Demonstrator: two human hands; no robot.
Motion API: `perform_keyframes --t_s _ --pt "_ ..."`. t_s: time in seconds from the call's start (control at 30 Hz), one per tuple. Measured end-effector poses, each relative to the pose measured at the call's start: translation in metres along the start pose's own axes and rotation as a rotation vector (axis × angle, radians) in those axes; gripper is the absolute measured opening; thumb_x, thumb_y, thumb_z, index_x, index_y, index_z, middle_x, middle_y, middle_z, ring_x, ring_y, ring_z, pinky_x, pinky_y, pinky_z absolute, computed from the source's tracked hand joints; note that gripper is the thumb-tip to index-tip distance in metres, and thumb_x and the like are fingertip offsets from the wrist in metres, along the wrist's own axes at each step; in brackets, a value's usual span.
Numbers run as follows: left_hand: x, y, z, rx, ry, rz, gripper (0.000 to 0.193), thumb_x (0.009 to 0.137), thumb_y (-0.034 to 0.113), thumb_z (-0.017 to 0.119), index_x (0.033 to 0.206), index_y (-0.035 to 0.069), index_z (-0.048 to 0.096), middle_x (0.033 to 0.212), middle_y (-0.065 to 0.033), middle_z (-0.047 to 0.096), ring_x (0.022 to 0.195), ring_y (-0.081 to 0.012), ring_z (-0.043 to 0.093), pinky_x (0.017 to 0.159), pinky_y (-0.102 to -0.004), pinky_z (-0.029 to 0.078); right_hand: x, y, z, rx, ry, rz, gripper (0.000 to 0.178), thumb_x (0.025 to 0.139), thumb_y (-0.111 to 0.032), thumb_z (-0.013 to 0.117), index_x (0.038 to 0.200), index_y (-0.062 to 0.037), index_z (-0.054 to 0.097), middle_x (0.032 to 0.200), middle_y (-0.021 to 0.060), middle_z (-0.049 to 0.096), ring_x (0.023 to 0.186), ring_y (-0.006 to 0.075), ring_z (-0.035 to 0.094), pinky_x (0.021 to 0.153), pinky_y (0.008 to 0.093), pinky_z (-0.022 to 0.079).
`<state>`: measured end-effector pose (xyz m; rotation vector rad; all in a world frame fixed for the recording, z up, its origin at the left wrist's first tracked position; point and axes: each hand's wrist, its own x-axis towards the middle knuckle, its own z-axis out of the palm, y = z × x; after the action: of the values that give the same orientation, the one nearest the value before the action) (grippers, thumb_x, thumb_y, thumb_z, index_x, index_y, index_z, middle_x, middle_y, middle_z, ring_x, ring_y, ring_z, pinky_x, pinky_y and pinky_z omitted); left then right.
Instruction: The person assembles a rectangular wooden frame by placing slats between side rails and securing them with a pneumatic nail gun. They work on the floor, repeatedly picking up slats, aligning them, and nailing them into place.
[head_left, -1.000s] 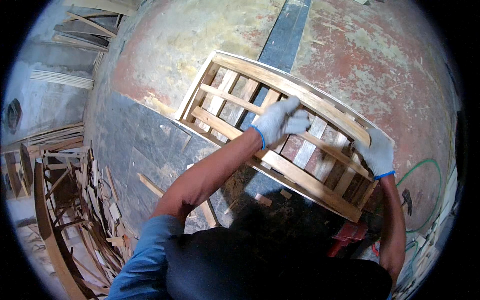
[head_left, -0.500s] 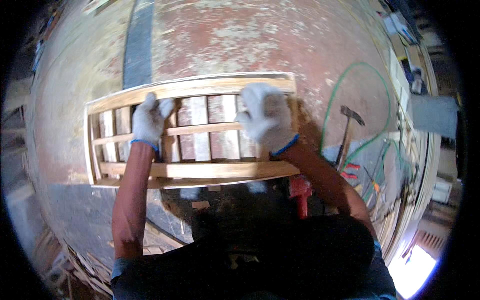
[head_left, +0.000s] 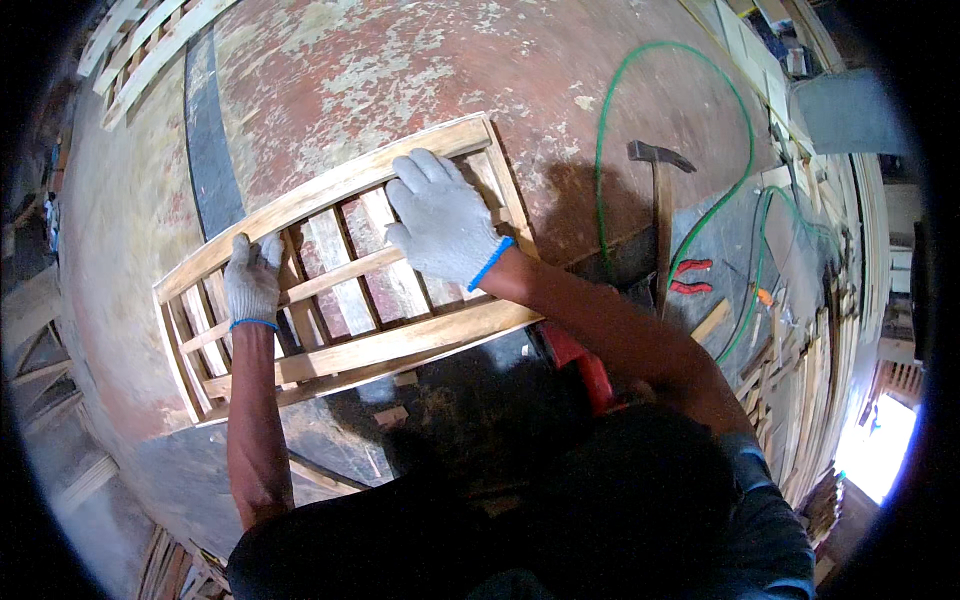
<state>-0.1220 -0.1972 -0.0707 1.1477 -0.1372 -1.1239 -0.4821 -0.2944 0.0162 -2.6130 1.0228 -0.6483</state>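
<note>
A long slatted wooden crate or pallet-like frame point(head_left: 375, 345) lies slanted on the floor before me, its right end farther away. Both of my hands wear pale grey knitted gloves with blue cuffs. My left hand point(head_left: 252, 285) is at the left part of the frame, with its fingers bent against the far rail and partly hidden among the slats. Toward the right end, my right hand point(head_left: 440, 220) lies over the frame with its fingers stretched out and their tips on the far rail.
A claw hammer point(head_left: 662, 200) with a wooden handle is to the right, near a looping green hose point(head_left: 600, 150) and red-handled pliers point(head_left: 692, 265). A red tool point(head_left: 592, 375) sits by my right forearm. Timber strips point(head_left: 800, 400) pile at right; another slatted piece point(head_left: 165, 55) lies far left.
The frame has turned counterclockwise, its right end swinging away from me, with both hands on it. My right hand's fingers have spread flatter. The whole view has also rotated somewhat.
</note>
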Motion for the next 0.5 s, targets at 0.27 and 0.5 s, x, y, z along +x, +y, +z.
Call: perform_keyframes --t_s 0.27,0.5 --pt "0.007 0.000 -0.007 0.017 -0.001 0.019 0.031 0.100 0.024 0.070 0.117 -0.001 0.062 0.114 -0.0180 0.068 0.108 -0.0342 0.068 0.095 -0.0440 0.061 -0.001 0.003 0.001 0.023 -0.054 0.040 0.041 0.083 -0.030 0.069 0.105 0.0045 0.067 0.130 0.0228 0.057 0.128 0.0384 0.049 0.113 0.0498 0.038" --pt "-0.001 0.002 0.005 0.055 -0.020 0.033 0.030 0.102 0.025 0.068 0.116 -0.001 0.063 0.113 -0.0177 0.069 0.106 -0.0334 0.070 0.090 -0.0419 0.063 -0.007 0.007 0.011 -0.035 -0.037 0.016 0.042 0.086 -0.031 0.066 0.109 0.0047 0.067 0.136 0.0247 0.055 0.134 0.0397 0.046 0.117 0.0503 0.034"
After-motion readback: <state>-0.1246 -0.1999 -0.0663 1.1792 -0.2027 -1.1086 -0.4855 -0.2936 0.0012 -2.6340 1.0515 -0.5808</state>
